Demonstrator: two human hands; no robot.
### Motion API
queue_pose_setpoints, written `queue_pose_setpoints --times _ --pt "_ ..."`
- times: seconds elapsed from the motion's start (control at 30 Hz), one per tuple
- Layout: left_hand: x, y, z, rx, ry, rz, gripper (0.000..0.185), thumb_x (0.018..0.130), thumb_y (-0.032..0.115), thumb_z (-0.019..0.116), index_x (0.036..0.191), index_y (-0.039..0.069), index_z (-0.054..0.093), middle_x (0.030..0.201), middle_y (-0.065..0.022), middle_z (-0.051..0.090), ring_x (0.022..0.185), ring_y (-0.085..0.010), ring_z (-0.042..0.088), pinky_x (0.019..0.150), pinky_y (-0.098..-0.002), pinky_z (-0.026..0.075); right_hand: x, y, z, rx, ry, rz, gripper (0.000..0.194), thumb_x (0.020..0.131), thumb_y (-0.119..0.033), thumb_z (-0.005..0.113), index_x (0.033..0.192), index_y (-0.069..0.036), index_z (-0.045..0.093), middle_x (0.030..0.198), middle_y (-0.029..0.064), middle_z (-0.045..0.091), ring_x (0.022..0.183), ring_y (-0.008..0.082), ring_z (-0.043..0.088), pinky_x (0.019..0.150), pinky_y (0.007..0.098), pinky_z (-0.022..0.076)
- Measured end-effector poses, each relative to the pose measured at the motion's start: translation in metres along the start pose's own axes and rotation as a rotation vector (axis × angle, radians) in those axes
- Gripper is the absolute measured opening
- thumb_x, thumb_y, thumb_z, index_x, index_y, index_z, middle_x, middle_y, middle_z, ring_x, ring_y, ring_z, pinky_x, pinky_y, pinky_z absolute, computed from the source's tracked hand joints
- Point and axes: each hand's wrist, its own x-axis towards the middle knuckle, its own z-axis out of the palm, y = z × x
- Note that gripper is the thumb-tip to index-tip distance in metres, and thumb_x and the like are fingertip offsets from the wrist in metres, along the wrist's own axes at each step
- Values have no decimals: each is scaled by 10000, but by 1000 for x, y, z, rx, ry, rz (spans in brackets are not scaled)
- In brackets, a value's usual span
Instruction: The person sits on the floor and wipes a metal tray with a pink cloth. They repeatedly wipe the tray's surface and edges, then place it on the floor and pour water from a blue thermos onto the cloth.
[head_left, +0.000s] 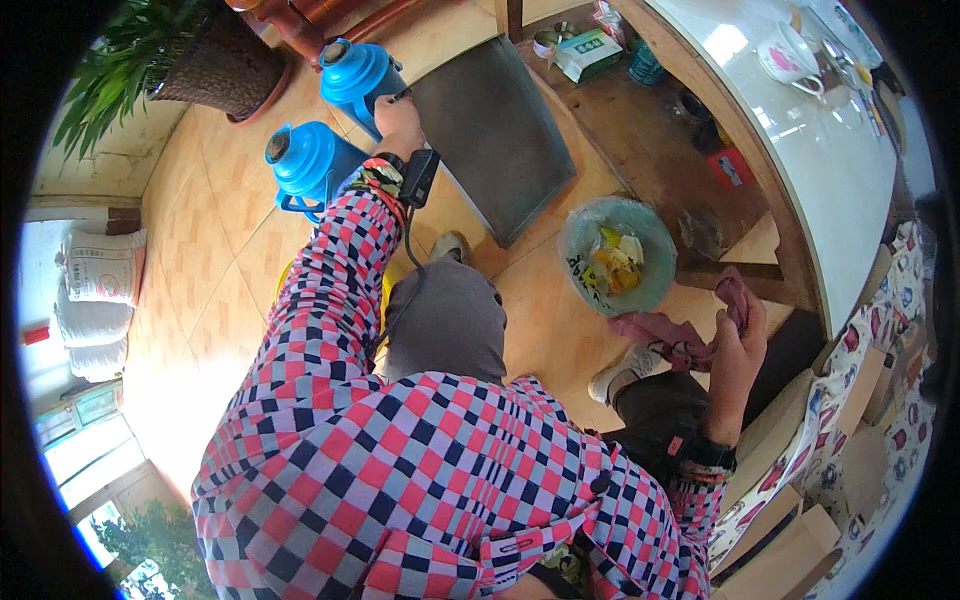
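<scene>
My left hand (399, 125) is closed at the side of the farther blue thermos flask (358, 73), where a dark bit of its handle shows beside my fingers. Nearer to me stands a second blue thermos flask (311, 161) with a cork-like stopper, its handle toward my forearm. At the right, my right hand (739, 349) grips a mauve cloth (664, 332), which hangs toward a pale green plastic-lined bin (652, 225). Fruit peel and scraps (619, 262) lie inside the bin.
A dark flat panel (495, 135) lies beside the flasks. A glossy white-topped table (817, 165) bears a floral cup (787, 56); boxes and jars sit on its brown lower shelf (637, 112). A potted plant (217, 67) stands at upper left, with stacked sacks (101, 270) at the left wall.
</scene>
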Motion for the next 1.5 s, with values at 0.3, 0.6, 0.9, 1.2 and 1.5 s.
queue_pose_setpoints --times 0.3,0.6,0.9,1.2,1.5 --pt "-22 18 -44 2169 -397 916 338 810 327 562 1060 114 641 1041 -136 693 933 -332 643 736 -436 477 -17 -4 5 151 -152 -21 408 867 38 497 1274 58 508 1215 157 611 1126 222 589 1006 323 412" --pt "-11 -15 -62 827 -450 352 458 798 281 728 1155 17 617 1083 -169 677 969 -321 659 850 -410 515 -25 -6 9 156 -197 -50 430 851 83 475 1278 49 506 1206 165 615 1152 239 586 1031 335 404" --pt "-41 10 -24 248 -411 71 334 905 57 575 1236 18 592 1128 -203 624 1016 -307 593 946 -395 458 -22 -9 20 128 -262 -27 454 848 111 461 1292 32 506 1232 150 602 1161 229 579 1024 321 403" --pt "-99 20 1 127 -667 -341 380 950 67 507 1327 20 519 1291 -139 587 1231 -300 540 1013 -417 448 -22 -2 21 45 -214 -23 422 886 63 459 1305 40 511 1251 154 588 1153 233 558 1016 333 391" --pt "-134 118 -126 321 -1179 -203 320 955 192 601 1221 14 601 1186 -93 647 1117 -186 611 958 -309 493 -13 12 15 -10 -183 44 385 918 -23 506 1298 37 515 1244 147 584 1136 218 544 990 319 403"
